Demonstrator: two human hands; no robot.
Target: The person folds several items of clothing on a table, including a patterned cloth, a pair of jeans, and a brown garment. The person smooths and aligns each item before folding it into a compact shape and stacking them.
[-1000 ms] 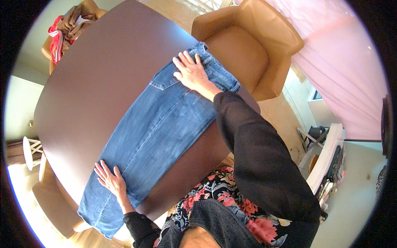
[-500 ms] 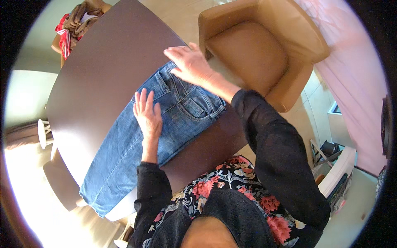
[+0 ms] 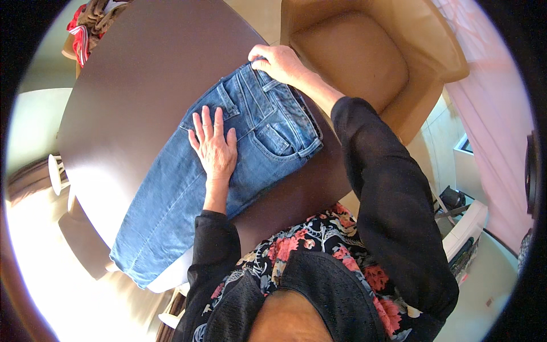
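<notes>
A pair of blue jeans (image 3: pixel 171 196) lies folded lengthwise across the dark brown table (image 3: pixel 154 68), its waistband toward the right and its legs toward the lower left. My left hand (image 3: pixel 215 147) rests flat on the denim below the waist, fingers stretched out and a little apart. At the far corner of the waistband my right hand (image 3: pixel 278 62) is closed, with its fingers curled over the edge and the thumb against the cloth. A front pocket shows between the left hand and the near end of the waistband.
A tan armchair (image 3: pixel 353 62) stands close beyond the table's right end. Brown and red clothes (image 3: pixel 94 25) are heaped on a seat at the far left. White shelving (image 3: pixel 464 228) and a pink curtain (image 3: pixel 484 114) are at the right.
My right hand has come down from above the waistband and closed on its far corner. The waistband now lies straighter. My left hand stays spread on the denim, slightly shifted.
</notes>
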